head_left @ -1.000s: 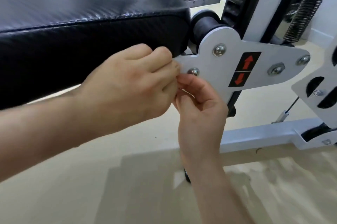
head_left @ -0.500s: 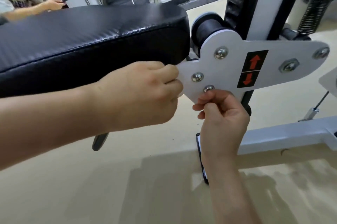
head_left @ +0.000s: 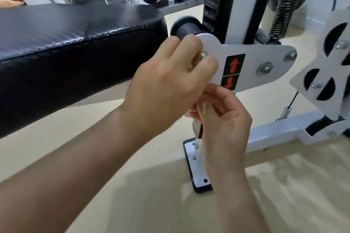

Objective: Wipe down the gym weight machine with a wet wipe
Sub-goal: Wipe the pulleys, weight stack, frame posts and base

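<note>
The wet wipe (head_left: 203, 102) shows only as a small white fold squeezed between the two hands, right at the lower edge of the weight machine's white bracket plate (head_left: 251, 56). The right hand (head_left: 224, 119) comes up from 6 o'clock with its fingers curled, and its fingertips pinch that fold just under the black sticker with red arrows (head_left: 232, 71). The left hand (head_left: 168, 83) reaches in from 8 o'clock and lies over the plate's 9 o'clock end, its fingers bent around a shiny bolt (head_left: 204, 54). I cannot tell whether it grips the wipe as well. A hex nut (head_left: 265, 68) sits on the plate toward 3 o'clock of the sticker. The black padded seat (head_left: 75, 47) stretches away at 9 o'clock, its end just beside a black roller (head_left: 186, 31) behind the plate. The white upright post (head_left: 244, 5) rises at 12 o'clock, and a black coil spring (head_left: 284, 5) hangs at 1 o'clock. A second white plate with dark cutouts (head_left: 301, 79) stands at 3 o'clock, apart from the first. Below the hands, at 6 o'clock, a white foot plate with a black rim (head_left: 198, 177) rests on the beige floor (head_left: 113, 147), and a white base rail (head_left: 274, 134) runs off toward 4 o'clock.
</note>
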The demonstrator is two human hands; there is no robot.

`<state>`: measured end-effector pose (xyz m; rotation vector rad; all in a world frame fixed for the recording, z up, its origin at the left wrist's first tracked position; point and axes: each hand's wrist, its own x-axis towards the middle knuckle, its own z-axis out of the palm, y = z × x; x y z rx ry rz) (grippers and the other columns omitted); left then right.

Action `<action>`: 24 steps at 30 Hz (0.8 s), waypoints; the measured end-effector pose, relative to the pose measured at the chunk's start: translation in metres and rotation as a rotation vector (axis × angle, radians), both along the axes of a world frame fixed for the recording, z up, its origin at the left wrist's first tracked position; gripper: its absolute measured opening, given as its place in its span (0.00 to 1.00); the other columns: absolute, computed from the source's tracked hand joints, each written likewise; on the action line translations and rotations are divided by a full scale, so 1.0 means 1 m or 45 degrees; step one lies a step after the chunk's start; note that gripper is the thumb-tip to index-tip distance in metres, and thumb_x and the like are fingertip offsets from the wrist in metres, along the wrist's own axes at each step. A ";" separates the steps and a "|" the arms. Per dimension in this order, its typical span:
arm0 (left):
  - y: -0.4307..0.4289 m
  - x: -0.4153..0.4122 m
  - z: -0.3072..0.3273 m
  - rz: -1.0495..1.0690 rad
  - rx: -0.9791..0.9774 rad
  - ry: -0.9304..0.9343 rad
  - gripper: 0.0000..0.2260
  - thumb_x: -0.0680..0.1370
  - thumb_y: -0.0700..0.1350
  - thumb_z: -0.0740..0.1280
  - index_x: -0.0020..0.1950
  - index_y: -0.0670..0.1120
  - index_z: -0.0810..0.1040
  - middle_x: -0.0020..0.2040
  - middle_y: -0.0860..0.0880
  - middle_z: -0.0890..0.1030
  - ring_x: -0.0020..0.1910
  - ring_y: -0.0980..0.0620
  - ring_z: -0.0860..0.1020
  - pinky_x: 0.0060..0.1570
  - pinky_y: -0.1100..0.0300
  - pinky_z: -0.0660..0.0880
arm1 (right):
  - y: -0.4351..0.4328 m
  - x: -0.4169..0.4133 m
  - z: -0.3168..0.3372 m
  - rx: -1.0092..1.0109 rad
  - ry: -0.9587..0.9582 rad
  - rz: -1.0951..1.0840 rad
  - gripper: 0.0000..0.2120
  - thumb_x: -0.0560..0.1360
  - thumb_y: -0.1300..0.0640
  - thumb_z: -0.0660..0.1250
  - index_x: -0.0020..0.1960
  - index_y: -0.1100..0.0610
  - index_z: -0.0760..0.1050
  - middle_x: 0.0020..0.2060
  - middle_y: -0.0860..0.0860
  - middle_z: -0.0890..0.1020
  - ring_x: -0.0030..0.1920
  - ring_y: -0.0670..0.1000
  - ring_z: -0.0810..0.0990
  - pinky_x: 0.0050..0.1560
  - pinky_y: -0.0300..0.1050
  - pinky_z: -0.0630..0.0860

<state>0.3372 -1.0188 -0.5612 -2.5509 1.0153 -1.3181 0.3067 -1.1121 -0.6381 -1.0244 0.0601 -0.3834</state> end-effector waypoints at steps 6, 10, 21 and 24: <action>-0.001 -0.006 0.007 -0.082 -0.318 0.152 0.06 0.78 0.33 0.65 0.43 0.36 0.80 0.40 0.42 0.78 0.35 0.47 0.75 0.32 0.53 0.73 | -0.017 -0.002 0.008 -0.032 0.039 -0.081 0.09 0.77 0.70 0.64 0.49 0.61 0.81 0.39 0.55 0.84 0.37 0.53 0.82 0.41 0.43 0.81; -0.015 -0.001 0.016 -0.105 -0.325 0.142 0.06 0.78 0.36 0.64 0.44 0.38 0.80 0.39 0.44 0.78 0.35 0.47 0.75 0.30 0.54 0.72 | -0.036 0.002 0.025 -0.192 -0.062 -0.078 0.08 0.78 0.67 0.66 0.53 0.59 0.80 0.42 0.55 0.85 0.40 0.52 0.84 0.41 0.42 0.81; -0.029 0.019 -0.038 -0.272 0.206 -0.118 0.14 0.82 0.34 0.57 0.60 0.37 0.80 0.51 0.43 0.83 0.46 0.46 0.81 0.40 0.53 0.76 | -0.060 0.035 0.015 -0.728 0.094 -0.747 0.10 0.73 0.60 0.72 0.39 0.46 0.77 0.34 0.43 0.82 0.36 0.44 0.80 0.41 0.39 0.76; -0.038 0.021 -0.042 -0.238 0.196 -0.141 0.14 0.82 0.35 0.56 0.62 0.38 0.79 0.48 0.44 0.82 0.43 0.46 0.79 0.39 0.54 0.72 | -0.063 0.041 0.015 -0.780 0.115 -0.861 0.08 0.72 0.62 0.72 0.42 0.50 0.78 0.36 0.45 0.81 0.36 0.44 0.78 0.43 0.42 0.76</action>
